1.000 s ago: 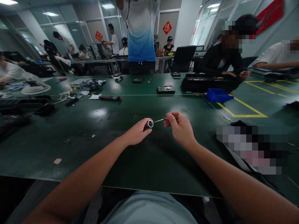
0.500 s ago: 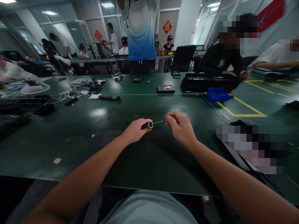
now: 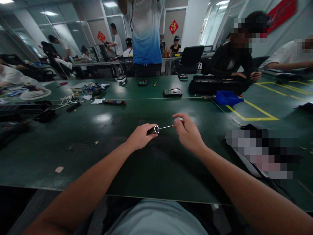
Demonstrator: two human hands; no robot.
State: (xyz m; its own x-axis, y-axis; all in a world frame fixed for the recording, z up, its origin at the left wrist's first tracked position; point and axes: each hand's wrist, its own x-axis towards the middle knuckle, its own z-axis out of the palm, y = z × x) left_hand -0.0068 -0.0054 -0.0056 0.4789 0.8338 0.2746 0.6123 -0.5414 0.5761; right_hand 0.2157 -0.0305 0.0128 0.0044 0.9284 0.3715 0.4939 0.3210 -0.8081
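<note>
left hand (image 3: 140, 137) grips black cylinder (image 3: 153, 130) | right hand (image 3: 187, 132) pinches thin screwdriver (image 3: 166, 126) (tip at cylinder's end)

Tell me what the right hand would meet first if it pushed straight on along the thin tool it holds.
The small black cylinder, at its silver-rimmed end, held in the left hand. The right hand aims its thin screwdriver at that end; whether the tip touches it is unclear.

Green worktable (image 3: 73, 153), glass partitions (image 3: 79, 27), ceiling lights (image 3: 49, 13)
</note>
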